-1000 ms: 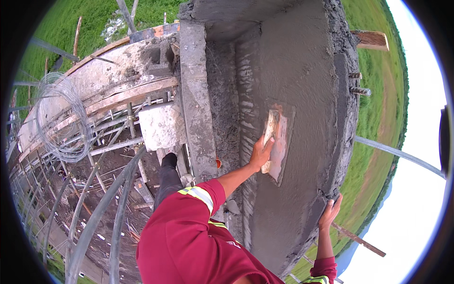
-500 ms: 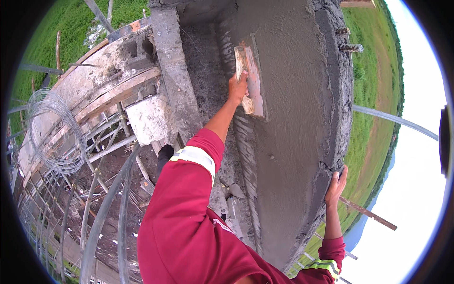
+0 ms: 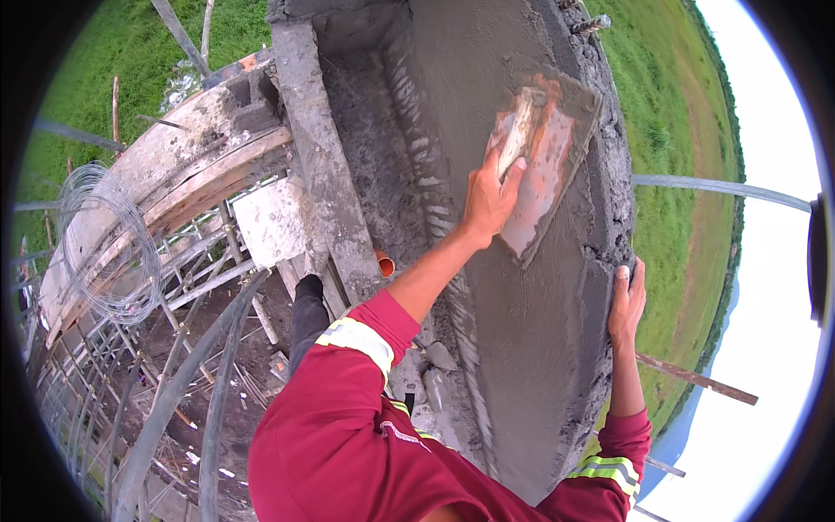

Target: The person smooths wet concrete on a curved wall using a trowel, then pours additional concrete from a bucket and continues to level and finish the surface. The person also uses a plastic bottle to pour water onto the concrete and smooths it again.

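My left hand point(image 3: 492, 205) is closed round the pale wooden handle of a plastering float point(image 3: 545, 174). The float's flat, worn board, stained orange and grey, lies tilted on smooth wet mortar point(image 3: 522, 348), one corner near the rough outer edge. My right hand point(image 3: 627, 300) rests at the outer edge of the concrete wall point(image 3: 617, 209), thumb on top and fingers stretched along the far side. Left of the mortar, a ridged groove point(image 3: 439, 222) runs down beside a recessed channel.
A coil of wire point(image 3: 109, 244) hangs at left by scaffold poles point(image 3: 187, 374). An orange pipe end point(image 3: 384, 264) and loose stones point(image 3: 441, 356) lie in the channel. Rebar stubs point(image 3: 591, 24) stick out at the upper edge. Metal bars project over grass on the right.
My left hand has moved the float rightward from beside the groove toward the outer edge, turning its top to the right. My right hand stays at the edge. The view has shifted slightly.
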Demonstrator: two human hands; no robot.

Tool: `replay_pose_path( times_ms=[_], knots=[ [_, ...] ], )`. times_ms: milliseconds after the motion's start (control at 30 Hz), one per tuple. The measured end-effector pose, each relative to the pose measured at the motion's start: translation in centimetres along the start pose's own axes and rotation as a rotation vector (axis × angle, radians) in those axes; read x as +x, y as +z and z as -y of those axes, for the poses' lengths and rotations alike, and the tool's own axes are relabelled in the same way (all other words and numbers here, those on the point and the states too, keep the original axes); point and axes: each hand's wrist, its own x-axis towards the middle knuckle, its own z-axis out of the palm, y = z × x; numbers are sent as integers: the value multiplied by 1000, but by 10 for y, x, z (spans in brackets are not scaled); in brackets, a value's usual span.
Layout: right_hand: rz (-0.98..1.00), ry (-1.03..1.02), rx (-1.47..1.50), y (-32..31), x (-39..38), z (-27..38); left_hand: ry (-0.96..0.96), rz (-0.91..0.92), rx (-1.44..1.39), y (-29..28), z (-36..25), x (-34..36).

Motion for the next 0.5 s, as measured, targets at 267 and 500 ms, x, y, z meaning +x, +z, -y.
replay_pose_path(
  times_ms=[267,500],
  knots=[
    [27,47,-9,-3,3,5,-345,-93,-299,-75,109,169],
    [-3,43,9,0,4,2,-454,-70,-387,-24,212,-117]
  ],
)
